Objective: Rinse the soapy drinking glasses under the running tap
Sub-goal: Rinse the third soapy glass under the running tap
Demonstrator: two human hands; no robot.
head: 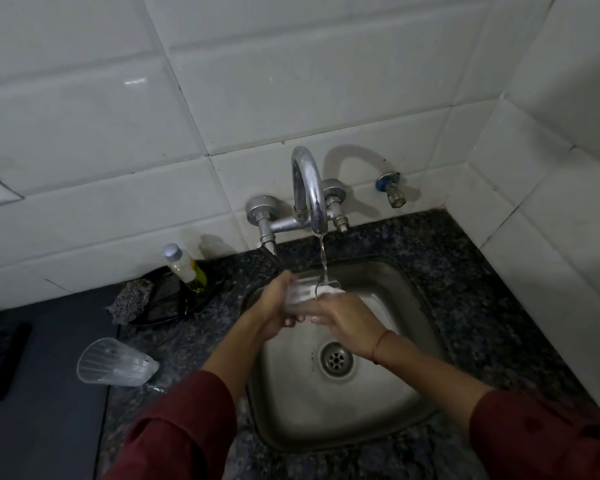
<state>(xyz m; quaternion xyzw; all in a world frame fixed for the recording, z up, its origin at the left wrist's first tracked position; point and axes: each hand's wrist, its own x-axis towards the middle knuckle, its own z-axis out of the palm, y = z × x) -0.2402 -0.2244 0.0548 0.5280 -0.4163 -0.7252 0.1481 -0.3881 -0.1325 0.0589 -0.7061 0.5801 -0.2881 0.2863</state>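
Observation:
A clear drinking glass point(307, 291) is held over the steel sink point(388, 403), tilted with its mouth toward the right, directly under the water stream from the chrome tap point(309, 188). My left hand point(278, 308) grips the glass from the left side. My right hand point(347, 323) holds it from the right and below, with fingers at the rim, wet. Water strikes the rim and foams white there. A second clear glass point(116, 362) lies on its side on the counter to the left of the sink.
A small bottle of yellow-green liquid point(186, 266) and a grey scrub sponge point(130, 299) sit on a dark tray left of the tap. A wall valve point(390, 188) sticks out right of the tap. The speckled granite counter point(465, 271) surrounds the sink; tiled walls close the corner.

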